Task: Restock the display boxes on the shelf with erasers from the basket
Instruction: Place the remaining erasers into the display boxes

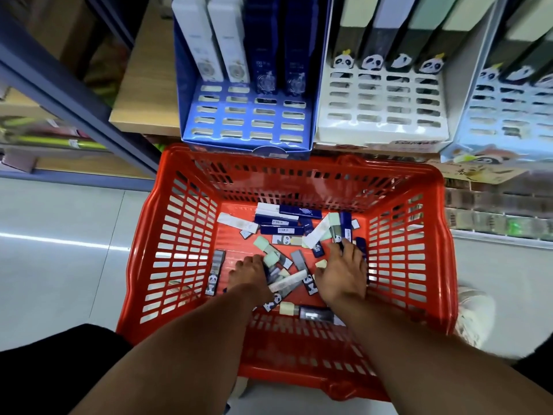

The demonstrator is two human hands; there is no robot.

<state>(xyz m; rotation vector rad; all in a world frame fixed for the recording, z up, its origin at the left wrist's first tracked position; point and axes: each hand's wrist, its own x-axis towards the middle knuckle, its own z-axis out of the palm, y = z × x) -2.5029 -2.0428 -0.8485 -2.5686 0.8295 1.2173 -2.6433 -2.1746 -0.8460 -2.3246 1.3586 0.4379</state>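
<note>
1. The left hand (250, 275) is down on the floor of the red basket (140, 259), fingers curled among the loose erasers (278, 232). It appears to pinch a dark eraser with a pale green end (270, 262), though the fingertips are hidden, so I cannot tell for sure that it has one.
2. The erasers, in blue, white and panda sleeves, lie scattered over the basket floor, thickest toward the far wall, with a few near the wrists.
3. The right hand (344, 274) is spread palm-down on the right side of the pile. Its forefinger and thumb reach for an upright blue eraser (345, 232); whether they have closed on it I cannot tell.
4. Beyond the basket, on the shelf, stand the blue display box (248, 115), the white display box (380, 97) and a pale blue display box (505, 115), with many front slots unfilled.
5. The step in hand looks like gathering stock. The next move calls for sorting by sleeve, lifting clear of the basket rim, and slotting each eraser into its matching box.
</note>
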